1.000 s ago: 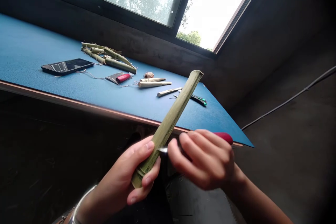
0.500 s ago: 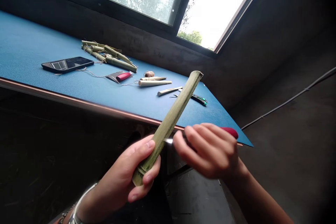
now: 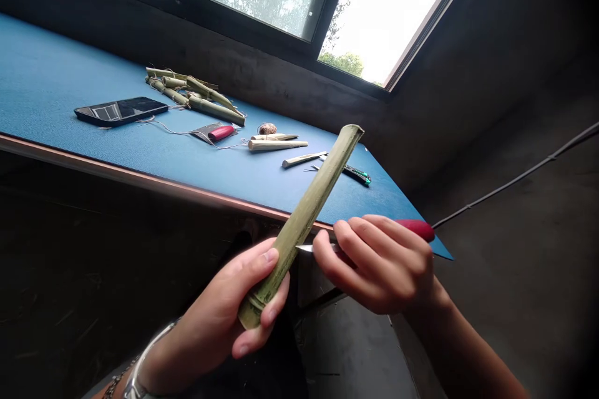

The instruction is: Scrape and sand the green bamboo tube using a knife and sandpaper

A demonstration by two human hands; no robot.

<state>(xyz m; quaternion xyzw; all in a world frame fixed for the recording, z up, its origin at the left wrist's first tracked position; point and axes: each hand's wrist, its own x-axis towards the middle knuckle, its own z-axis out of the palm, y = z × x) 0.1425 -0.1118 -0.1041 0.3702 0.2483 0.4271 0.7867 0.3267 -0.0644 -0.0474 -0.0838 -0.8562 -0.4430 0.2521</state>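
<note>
The left hand (image 3: 229, 318) stays clamped on the base of the green stick (image 3: 309, 206) while the right hand (image 3: 379, 262), closed on a red-handled knife (image 3: 418, 229), has slid the blade (image 3: 309, 249) higher.

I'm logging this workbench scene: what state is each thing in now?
bamboo stalk, tilted, gripped at its lower end by the left hand.
knife, clasped in the right hand, blade tip against the stalk.
phone, flat on the blue mat, screen dark.
bamboo bundle, lying on the mat.
twine ball, wound, on the mat.
green-handled tool, lying flat behind the stalk.
</note>
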